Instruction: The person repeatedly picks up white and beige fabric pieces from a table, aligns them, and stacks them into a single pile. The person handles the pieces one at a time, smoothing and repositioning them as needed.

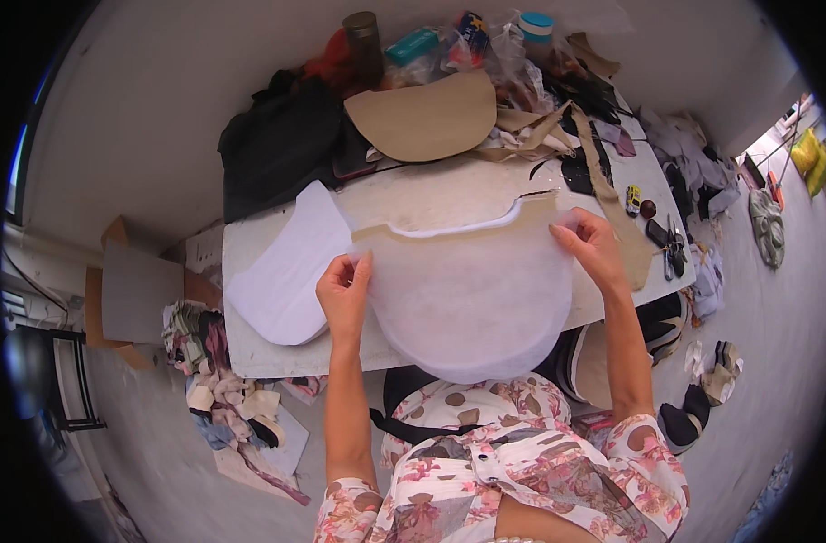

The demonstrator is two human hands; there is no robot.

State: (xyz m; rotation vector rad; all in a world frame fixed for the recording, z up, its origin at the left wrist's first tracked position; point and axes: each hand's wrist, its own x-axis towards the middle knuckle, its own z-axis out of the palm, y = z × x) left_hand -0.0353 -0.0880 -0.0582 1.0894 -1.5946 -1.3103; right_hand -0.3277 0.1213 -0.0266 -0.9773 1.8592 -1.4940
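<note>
Pale plaster wall behind a worn white bench, grey floor strewn with fabric scraps, flat cardboard leaning at left, daylight at right.

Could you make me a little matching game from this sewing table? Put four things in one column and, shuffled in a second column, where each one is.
Things:
1. translucent white fabric piece
2. tan cap-shaped pattern piece
3. scissors
4. white fabric piece

Places:
A. at the right edge of the table
B. at the back of the table, beside a black cloth
C. held at its top corners by the left hand and right hand
D. flat on the table, left of the left hand

Pairs: 1-C, 2-B, 3-A, 4-D
</note>
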